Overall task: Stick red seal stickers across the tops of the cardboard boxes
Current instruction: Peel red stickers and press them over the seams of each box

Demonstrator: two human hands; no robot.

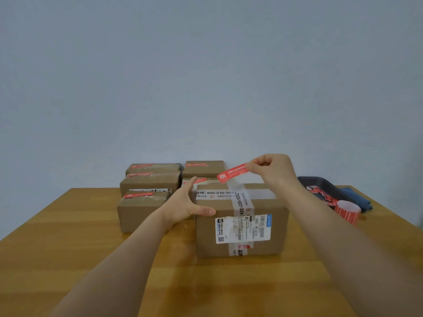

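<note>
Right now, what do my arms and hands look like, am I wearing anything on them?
Both forearms are bare as far as the picture shows: no sleeves, gloves, watch or bracelet visible. No rings show on the left hand or the right hand, though some fingers are partly hidden. The thumbnail that shows on the left hand looks short and unpainted.

Single view: a head-worn wide-angle camera facing forward and slightly downward across the wooden surface toward a plain wall. Both forearms enter from the lower edge. The nearest cardboard box sits close, centre-frame. The wall fills the upper half; wide-angle distortion bends the surface edges.
</note>
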